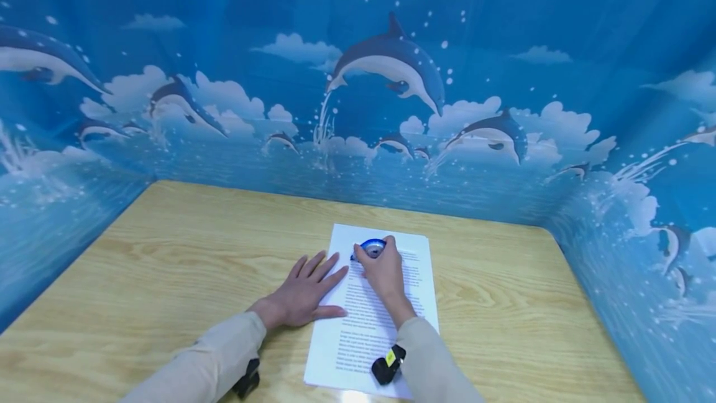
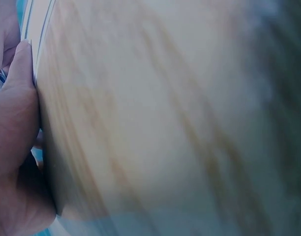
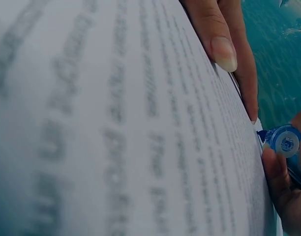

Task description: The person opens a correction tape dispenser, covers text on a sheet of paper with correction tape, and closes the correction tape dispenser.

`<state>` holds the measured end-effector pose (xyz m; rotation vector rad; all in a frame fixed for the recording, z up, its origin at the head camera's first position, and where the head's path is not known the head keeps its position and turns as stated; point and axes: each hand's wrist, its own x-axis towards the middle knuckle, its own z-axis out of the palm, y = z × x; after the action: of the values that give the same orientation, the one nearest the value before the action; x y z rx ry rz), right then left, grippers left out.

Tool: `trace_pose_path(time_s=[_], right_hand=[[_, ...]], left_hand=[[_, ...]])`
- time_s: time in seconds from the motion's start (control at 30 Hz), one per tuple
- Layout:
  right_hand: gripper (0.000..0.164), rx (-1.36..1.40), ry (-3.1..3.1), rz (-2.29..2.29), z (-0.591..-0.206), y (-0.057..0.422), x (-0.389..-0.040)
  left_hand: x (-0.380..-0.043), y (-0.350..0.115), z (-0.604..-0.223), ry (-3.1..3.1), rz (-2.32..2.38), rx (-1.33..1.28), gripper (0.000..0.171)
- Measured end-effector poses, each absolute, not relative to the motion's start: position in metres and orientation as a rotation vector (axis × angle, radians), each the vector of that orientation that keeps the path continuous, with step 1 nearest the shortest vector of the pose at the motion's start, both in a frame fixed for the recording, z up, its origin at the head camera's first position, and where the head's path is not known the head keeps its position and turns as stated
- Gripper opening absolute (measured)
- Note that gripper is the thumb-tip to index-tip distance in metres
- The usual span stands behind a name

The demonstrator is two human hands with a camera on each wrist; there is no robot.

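Note:
A blue correction tape dispenser (image 1: 371,245) with a clear round wheel is over the upper part of a printed sheet of paper (image 1: 329,353). My right hand (image 1: 385,272) grips it between thumb and fingers, its tip near the top lines of text. The right wrist view shows the correction tape (image 3: 286,142) close to the paper's surface, partly covered by the fingers. Spread flat, my left hand (image 1: 306,291) rests across the table and the sheet's left edge, fingers straight. In the left wrist view, only the side of the left hand (image 2: 15,118) shows.
The sheet lies on a wood-grain table (image 1: 196,266). A blue curtain (image 1: 252,17) printed with dolphins stands along the table's back and sides. Dark wrist cameras sit at both cuffs, the right camera (image 1: 386,365) over the lower part of the sheet.

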<state>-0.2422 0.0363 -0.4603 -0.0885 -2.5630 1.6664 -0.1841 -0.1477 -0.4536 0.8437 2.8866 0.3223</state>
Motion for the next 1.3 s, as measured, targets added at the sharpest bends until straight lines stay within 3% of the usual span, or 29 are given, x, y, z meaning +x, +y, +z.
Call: trace_pose_path(time_s=[1.3], right_hand=[[0.046, -0.013, -2.586, 1.580, -0.457, 0.051, -0.239]], left_hand=[[-0.182, -0.146, -0.452, 2.878, 0.326, 0.877, 0.078]])
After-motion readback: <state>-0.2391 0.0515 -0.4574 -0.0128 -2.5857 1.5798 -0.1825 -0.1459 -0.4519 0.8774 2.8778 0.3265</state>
